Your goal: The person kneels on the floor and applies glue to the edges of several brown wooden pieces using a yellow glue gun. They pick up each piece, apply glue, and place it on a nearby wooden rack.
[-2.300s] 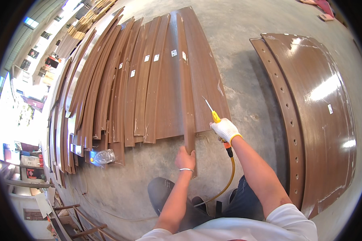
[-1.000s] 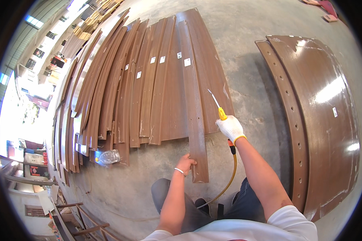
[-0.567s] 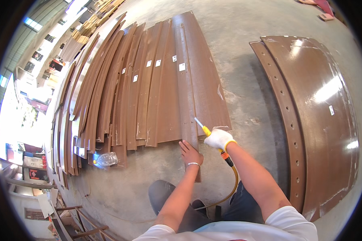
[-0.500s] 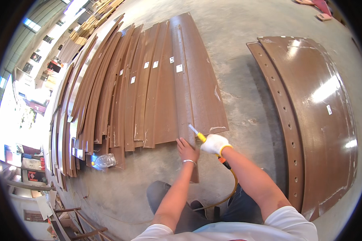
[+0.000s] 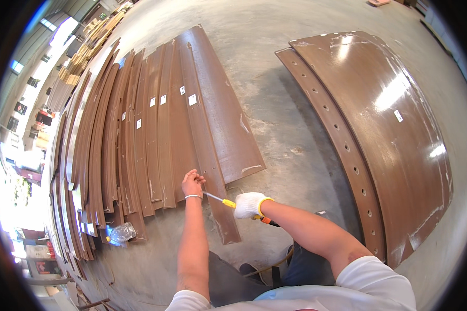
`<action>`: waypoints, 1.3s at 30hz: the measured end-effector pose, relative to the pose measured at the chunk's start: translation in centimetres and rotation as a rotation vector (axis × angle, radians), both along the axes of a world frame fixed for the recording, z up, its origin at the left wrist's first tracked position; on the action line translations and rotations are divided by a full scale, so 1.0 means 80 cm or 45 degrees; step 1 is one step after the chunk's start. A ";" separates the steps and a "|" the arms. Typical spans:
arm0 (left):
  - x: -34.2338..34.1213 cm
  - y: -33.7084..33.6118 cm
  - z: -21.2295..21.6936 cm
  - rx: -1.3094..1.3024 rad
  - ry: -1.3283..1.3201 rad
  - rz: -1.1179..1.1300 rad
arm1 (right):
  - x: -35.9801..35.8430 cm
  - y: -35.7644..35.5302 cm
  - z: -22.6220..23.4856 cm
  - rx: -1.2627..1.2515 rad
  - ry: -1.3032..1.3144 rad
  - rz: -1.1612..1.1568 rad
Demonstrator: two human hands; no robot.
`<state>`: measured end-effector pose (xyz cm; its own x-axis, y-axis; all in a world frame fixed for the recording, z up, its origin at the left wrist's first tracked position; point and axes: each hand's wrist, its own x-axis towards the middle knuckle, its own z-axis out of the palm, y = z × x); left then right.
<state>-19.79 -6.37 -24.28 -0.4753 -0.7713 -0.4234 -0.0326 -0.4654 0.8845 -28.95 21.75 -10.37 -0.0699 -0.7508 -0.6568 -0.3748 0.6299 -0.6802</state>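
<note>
A gloved right hand (image 5: 250, 205) is gripping a yellow air gun (image 5: 229, 203); the half-curled left hand (image 5: 193, 183), its hold unclear, is hanging by a brown board (image 5: 225, 227) jutting past a panel's (image 5: 234, 142) near edge, likely stiff, slick, best gripped along both sides.

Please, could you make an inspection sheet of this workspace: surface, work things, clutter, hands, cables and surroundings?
Surface: grey concrete floor with pale marks.
Work things: long brown board on a wider brown board, near end overhanging; yellow nozzle tool.
Clutter: clear plastic bottle at the near ends of the stacked boards.
Hands: gloved right hand grips the tool; bare left hand at the long board's left edge, contact unclear.
Cables: yellow-brown hose near the feet, partly hidden.
Surroundings: holed brown strip and glossy panel at right.
</note>
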 end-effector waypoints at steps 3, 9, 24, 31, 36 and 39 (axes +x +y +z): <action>0.008 -0.004 -0.002 0.204 0.113 -0.082 | 0.001 0.004 -0.001 -0.012 -0.066 0.098; 0.030 0.121 -0.013 -1.504 -1.250 -0.451 | -0.042 0.002 -0.004 -0.029 0.178 -0.445; 0.141 0.096 0.037 -0.275 -0.992 -0.596 | -0.047 -0.046 -0.029 -0.041 -0.010 -0.637; 0.140 0.089 -0.029 -0.501 -1.250 -0.024 | -0.004 -0.093 -0.020 0.015 0.032 -0.487; 0.118 0.088 -0.025 -0.558 -1.535 -0.079 | 0.019 -0.119 -0.027 -0.173 -0.001 -0.604; 0.125 0.094 -0.005 -0.524 -1.487 -0.074 | 0.024 -0.133 -0.043 -0.204 -0.097 -0.740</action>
<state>-9.76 1.18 -24.68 -0.0146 -0.9376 -0.3474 -0.9106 -0.1311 0.3919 -27.03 11.13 -13.84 -0.4553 -0.6937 -0.5582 0.0533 0.6046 -0.7948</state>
